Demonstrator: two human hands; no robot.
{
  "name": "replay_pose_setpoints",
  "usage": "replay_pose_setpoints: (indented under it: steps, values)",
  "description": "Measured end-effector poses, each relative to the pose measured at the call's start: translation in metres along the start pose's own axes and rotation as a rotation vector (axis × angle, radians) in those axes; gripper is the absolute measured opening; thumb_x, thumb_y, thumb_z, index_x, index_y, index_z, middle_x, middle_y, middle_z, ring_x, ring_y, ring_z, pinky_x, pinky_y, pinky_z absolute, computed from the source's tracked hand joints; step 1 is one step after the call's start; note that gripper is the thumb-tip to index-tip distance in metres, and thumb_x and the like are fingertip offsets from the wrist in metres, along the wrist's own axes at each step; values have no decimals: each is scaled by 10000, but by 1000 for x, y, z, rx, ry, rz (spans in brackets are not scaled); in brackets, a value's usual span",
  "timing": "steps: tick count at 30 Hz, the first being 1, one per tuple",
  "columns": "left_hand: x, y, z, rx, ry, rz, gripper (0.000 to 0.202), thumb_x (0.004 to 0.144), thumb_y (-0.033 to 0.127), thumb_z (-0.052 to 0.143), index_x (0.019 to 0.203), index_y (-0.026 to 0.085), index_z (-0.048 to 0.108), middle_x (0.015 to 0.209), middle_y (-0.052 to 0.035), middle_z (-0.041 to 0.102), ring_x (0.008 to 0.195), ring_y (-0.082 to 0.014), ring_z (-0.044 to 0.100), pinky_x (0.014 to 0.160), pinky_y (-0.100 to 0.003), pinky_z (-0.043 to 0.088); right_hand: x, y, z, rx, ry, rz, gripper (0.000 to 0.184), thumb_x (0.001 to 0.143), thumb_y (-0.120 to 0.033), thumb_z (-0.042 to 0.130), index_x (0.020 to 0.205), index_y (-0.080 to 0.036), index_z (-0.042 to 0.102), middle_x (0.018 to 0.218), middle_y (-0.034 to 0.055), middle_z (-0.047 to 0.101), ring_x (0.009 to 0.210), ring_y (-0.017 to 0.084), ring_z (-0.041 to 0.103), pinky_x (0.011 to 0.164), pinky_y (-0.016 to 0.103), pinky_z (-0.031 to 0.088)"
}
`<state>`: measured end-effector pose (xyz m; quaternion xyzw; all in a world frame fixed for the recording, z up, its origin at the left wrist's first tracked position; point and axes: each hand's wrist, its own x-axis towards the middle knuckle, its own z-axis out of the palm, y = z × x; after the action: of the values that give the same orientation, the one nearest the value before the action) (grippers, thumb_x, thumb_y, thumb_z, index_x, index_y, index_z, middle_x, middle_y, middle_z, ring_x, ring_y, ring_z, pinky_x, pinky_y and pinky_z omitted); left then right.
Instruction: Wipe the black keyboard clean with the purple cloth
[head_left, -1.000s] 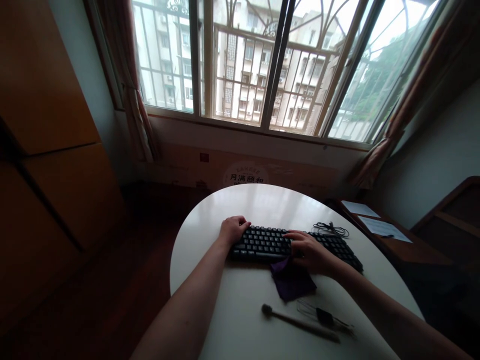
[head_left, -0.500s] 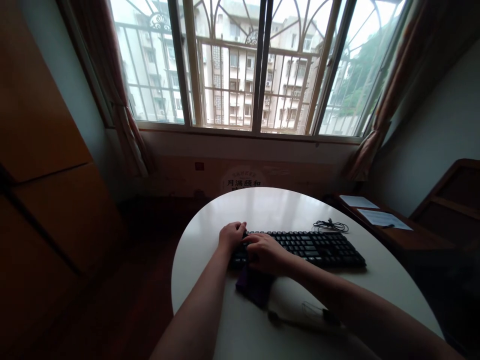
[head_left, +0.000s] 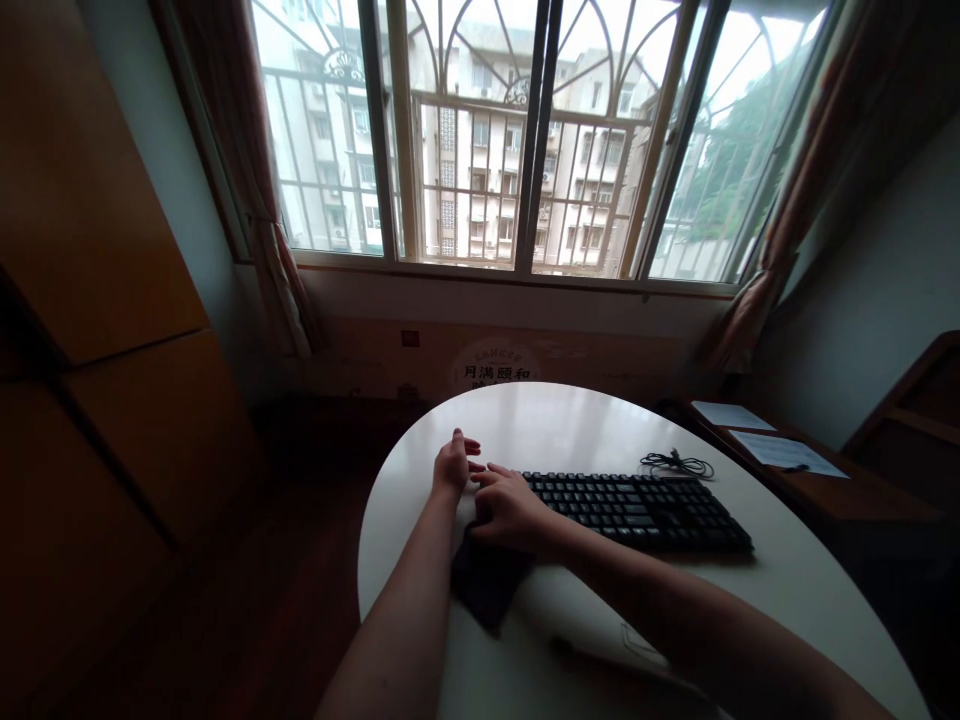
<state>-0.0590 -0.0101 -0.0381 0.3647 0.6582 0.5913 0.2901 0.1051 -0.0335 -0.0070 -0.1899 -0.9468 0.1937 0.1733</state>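
Observation:
A black keyboard (head_left: 637,505) lies across a round white table (head_left: 555,425). My left hand (head_left: 453,463) rests at the keyboard's left end, fingers stretched out and holding nothing. Just right of it, my right hand (head_left: 510,505) presses a dark purple cloth (head_left: 484,590) onto the leftmost keys. The cloth hangs down from under the palm onto the tabletop. My right forearm crosses the table's front and hides part of what lies there.
A coiled black cable (head_left: 679,464) sits behind the keyboard's right end. A thin wire tool (head_left: 645,645) shows faintly by my right forearm. Papers (head_left: 780,450) lie on a low wooden stand at right. A printed cardboard box (head_left: 491,365) stands under the barred window; a wooden cabinet (head_left: 112,400) fills the left.
My right hand slid the cloth leftward along the keyboard from its middle to its left end. My left hand uncurled from the keyboard's left edge and now lies with fingers extended.

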Motion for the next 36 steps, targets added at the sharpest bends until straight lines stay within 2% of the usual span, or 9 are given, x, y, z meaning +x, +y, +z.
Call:
replay_pose_setpoints:
  steps: [3,5,8,11,17,25,30,36]
  values:
    - [0,2,-5,-60,119,0,721,898,657,137,852,133,630,942,-136,701,560,-180,683,534,-294,536,7,0,-5,10,-125,97,174,665,-355,778,747,-220,704,1435,28,482,1384,452,265,1044,721,133]
    - [0,3,-11,-90,223,1,719,894,645,120,842,138,627,936,-134,695,590,-176,687,557,-287,543,13,-1,-10,-4,-210,114,186,669,-364,769,786,-228,718,1456,43,453,1378,467,267,1022,759,79]
    - [1,5,-19,-125,354,-8,699,892,590,85,843,142,619,926,-138,685,633,-172,678,572,-283,550,22,-4,-17,-38,-306,104,174,670,-367,757,769,-229,718,1341,50,554,1321,450,353,1023,742,124]
    - [2,7,-26,-154,401,-24,570,870,487,164,855,142,617,910,-133,679,647,-170,663,562,-288,550,28,-6,-21,-91,-327,73,151,664,-349,752,698,-214,692,1095,36,663,1189,378,474,1029,652,240]
    - [-1,10,-30,-212,405,-35,370,785,388,301,806,160,591,905,-108,669,641,-155,629,524,-259,511,31,-2,-13,-145,-239,90,123,668,-327,727,666,-215,678,948,19,686,1055,313,530,923,475,370]
    - [-5,8,-30,-290,397,-17,290,760,359,357,761,169,576,829,-70,630,600,-127,564,501,-228,472,43,20,-1,-74,-73,95,87,665,-255,697,677,-186,645,965,8,683,869,200,590,738,275,410]
    - [-1,6,-28,-328,398,-21,345,773,425,364,732,163,583,779,-70,624,567,-135,550,469,-237,450,54,36,5,-19,51,123,10,678,-156,650,679,-166,648,908,30,692,835,183,596,711,247,406]
    - [0,4,-26,-340,412,-13,278,697,363,395,703,165,590,738,-62,629,541,-139,547,451,-237,433,67,52,12,56,171,193,128,663,-100,626,754,-168,685,792,26,694,759,172,609,692,237,419]
